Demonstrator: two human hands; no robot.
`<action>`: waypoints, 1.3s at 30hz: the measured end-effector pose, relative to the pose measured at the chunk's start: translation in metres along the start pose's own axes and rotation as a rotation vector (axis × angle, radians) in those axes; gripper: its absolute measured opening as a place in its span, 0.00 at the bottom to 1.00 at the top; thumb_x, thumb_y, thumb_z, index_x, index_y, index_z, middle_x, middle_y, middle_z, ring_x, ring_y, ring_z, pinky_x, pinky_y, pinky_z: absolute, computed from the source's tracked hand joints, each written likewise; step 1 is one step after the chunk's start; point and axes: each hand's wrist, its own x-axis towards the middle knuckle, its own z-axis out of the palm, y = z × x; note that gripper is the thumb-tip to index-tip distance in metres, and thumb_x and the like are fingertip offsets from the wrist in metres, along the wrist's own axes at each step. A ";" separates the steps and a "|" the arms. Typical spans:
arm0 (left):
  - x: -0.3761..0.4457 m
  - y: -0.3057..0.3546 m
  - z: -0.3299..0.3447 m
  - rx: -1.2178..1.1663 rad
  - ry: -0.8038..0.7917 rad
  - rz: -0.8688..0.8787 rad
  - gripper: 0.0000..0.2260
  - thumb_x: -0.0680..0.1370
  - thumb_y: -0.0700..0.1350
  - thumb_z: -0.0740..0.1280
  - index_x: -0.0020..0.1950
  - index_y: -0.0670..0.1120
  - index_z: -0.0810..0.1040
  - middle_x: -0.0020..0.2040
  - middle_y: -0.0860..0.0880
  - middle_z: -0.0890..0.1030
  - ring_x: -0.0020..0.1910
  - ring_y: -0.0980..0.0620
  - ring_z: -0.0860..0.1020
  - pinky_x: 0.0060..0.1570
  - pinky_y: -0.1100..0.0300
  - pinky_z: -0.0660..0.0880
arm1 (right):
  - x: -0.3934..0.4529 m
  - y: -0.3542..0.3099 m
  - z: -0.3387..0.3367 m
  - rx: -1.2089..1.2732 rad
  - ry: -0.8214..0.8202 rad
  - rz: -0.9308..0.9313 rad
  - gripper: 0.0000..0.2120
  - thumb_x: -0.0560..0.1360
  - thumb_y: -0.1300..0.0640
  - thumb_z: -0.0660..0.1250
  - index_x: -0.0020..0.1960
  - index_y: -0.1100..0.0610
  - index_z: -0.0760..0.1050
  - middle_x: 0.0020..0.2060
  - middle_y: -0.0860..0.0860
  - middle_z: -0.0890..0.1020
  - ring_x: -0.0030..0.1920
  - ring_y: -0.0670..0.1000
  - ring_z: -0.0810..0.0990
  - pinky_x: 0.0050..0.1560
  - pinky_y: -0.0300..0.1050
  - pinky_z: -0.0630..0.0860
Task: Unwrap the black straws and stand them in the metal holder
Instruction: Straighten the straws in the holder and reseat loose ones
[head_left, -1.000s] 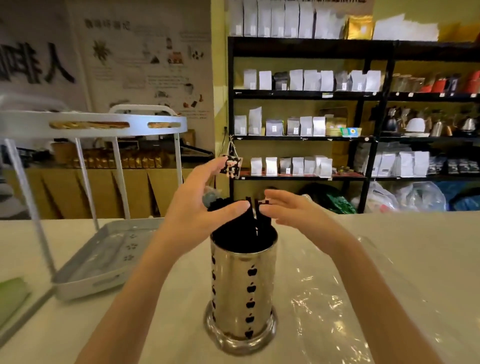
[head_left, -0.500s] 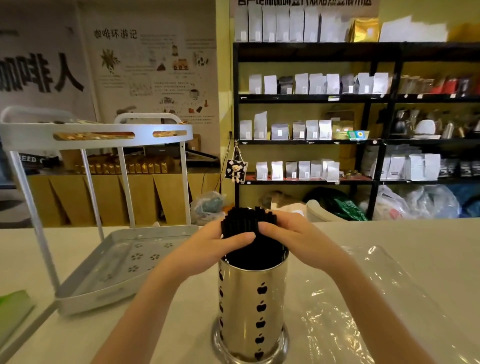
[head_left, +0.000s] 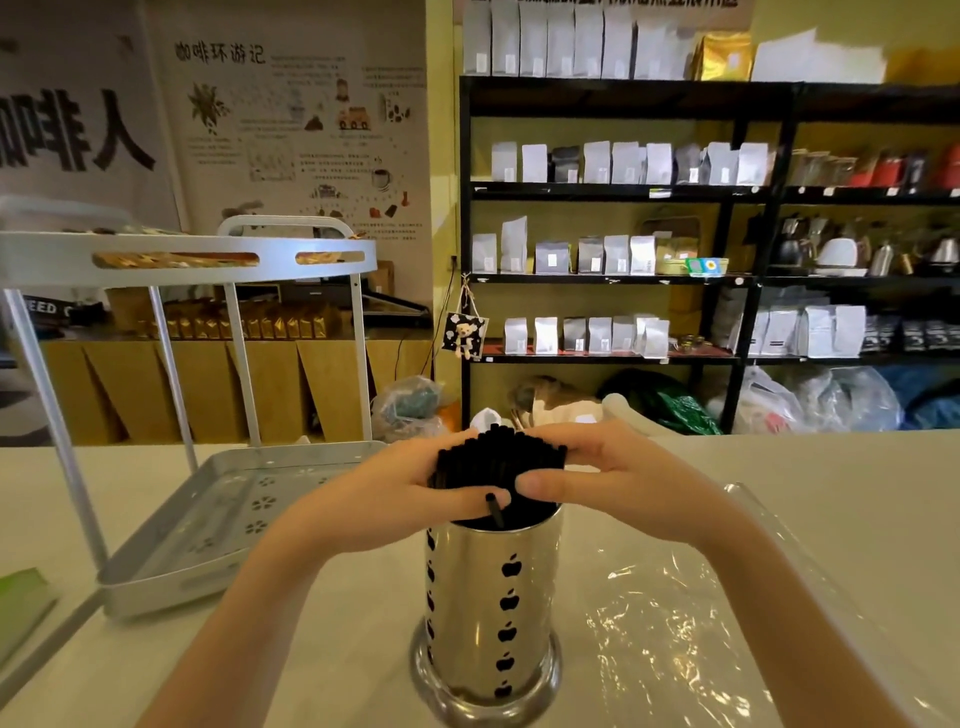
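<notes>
Worktop (head_left: 779, 467): pale, plain surface across the foreground.
Plastic film (head_left: 701, 613): clear, crinkled, lying flat on the worktop at right.
Rack (head_left: 171, 525): white metal, two tiers on thin legs, standing at left; lower tray has flower-shaped holes.
Green item (head_left: 21, 597): flat, at the left edge.
Shelving (head_left: 613, 192): black, against the far wall, lined with white and grey pouches.
Poster (head_left: 301, 130): illustrated, with Chinese text.

A coffee shop or coffee retail space. Black shelves (head_left: 618, 192) across the upper right hold rows of white and grey coffee bags (head_left: 597, 161), with kettles (head_left: 836, 252) at far right. At upper left, a poster (head_left: 301, 130) shows coffee drawings and Chinese text. A pale counter (head_left: 779, 467) fills the lower frame.
</notes>
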 end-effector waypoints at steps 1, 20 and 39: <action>-0.002 0.000 -0.001 0.023 -0.016 -0.007 0.13 0.72 0.50 0.64 0.56 0.60 0.73 0.55 0.56 0.79 0.53 0.65 0.75 0.48 0.75 0.72 | -0.002 -0.002 -0.001 -0.001 -0.025 0.006 0.12 0.73 0.55 0.67 0.55 0.45 0.77 0.50 0.45 0.83 0.53 0.39 0.79 0.56 0.33 0.73; -0.017 0.012 -0.009 0.261 0.107 -0.042 0.25 0.69 0.49 0.71 0.64 0.59 0.68 0.60 0.60 0.76 0.60 0.62 0.73 0.59 0.69 0.68 | -0.011 -0.023 0.011 -0.415 0.290 -0.211 0.14 0.66 0.54 0.74 0.51 0.46 0.80 0.48 0.39 0.80 0.53 0.38 0.75 0.53 0.30 0.69; -0.019 0.019 -0.005 0.199 0.075 0.030 0.19 0.70 0.49 0.69 0.59 0.60 0.72 0.55 0.56 0.80 0.54 0.61 0.77 0.55 0.65 0.75 | -0.010 -0.029 0.022 -0.377 0.394 -0.363 0.10 0.67 0.47 0.64 0.44 0.49 0.81 0.41 0.40 0.82 0.50 0.41 0.77 0.49 0.34 0.76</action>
